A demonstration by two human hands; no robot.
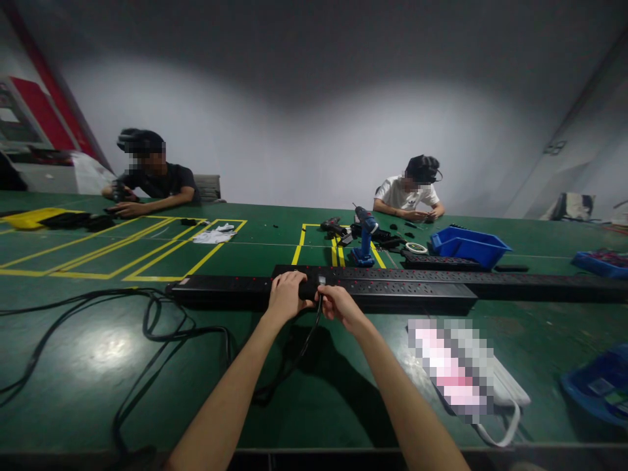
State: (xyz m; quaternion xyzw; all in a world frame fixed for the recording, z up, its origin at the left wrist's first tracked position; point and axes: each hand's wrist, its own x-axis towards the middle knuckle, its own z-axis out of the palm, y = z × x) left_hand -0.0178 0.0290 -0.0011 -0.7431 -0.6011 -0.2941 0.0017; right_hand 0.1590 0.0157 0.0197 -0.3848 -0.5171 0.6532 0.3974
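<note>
A long black power strip (407,299) with rows of sockets and small red marks lies crosswise in front of me. My left hand (285,296) is closed around a small black block (309,286) at the strip's middle; whether the block is part of the strip I cannot tell. Right beside it, my right hand (341,306) pinches a black cable (312,335) near a small pale spot on the block. The cable hangs toward me and drops onto the green table. Fingers partly hide the cable's upper end.
Behind lies another long power strip (530,286). A blue cordless drill (364,239) stands beyond it, near a blue bin (468,245). Loose black cables (161,337) coil at left. A pixelated item with a white strap (510,425) lies at right. Two people sit across the table.
</note>
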